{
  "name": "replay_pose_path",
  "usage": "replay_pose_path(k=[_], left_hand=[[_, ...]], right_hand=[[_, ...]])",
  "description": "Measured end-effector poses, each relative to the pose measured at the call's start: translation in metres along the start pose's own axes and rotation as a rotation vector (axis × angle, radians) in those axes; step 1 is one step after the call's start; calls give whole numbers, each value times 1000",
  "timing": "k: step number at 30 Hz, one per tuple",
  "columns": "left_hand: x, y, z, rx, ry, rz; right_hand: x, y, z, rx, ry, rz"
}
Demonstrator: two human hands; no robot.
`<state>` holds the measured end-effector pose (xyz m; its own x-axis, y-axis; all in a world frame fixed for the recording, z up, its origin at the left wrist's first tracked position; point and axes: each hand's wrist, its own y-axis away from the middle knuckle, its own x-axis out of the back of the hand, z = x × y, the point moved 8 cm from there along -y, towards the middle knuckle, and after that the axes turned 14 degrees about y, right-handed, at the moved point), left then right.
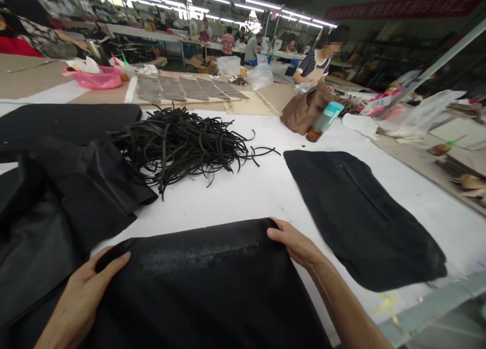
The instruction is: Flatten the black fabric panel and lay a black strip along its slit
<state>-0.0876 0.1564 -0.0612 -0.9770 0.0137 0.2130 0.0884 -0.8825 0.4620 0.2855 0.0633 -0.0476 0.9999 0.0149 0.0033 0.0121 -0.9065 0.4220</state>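
A black leather-like panel [212,293] stretches between my two hands, with a dull, whitish smear along its upper edge. My left hand [85,288] grips the panel's upper left corner, thumb on top and fingers underneath. At the upper right corner, my right hand [292,240] pinches the panel the same way. Left of it, crumpled black sheets [76,187] lie in a heap. To the right rests a stack of black cut panels [364,212], the top one with a long slit. A tangle of thin black strips [186,141] sits beyond my hands.
On the white-topped table [235,197] stand a blue-capped bottle [325,121] and a brown bag [306,108]. Farther back are a pink basin [94,78] and a striped grey sheet [182,89]. A person in an apron [317,65] works across the table. A metal rail [440,303] edges the right side.
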Motion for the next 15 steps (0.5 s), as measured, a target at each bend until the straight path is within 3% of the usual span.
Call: replay_pose_path(k=[4,7,10,11,13,15], left_hand=[[8,-5,1,66,-6,72],[16,-13,18,-137,-311,106],[12,-1,46,-460,-603,179],[5,9,55,-547,-623,189],[-19,33,66,-616,-535,98],[-62,60,70,-543,-360,-160]], right_hand=[[-1,3,3,-85,59,-85],[-1,2,6,-92,20,-67],[-3,2,7,-84,-56,-71],[-4,2,8,-83,-81,-78],[-7,2,7,-82,-121,-93],[-9,3,6,-82,-148,-99]])
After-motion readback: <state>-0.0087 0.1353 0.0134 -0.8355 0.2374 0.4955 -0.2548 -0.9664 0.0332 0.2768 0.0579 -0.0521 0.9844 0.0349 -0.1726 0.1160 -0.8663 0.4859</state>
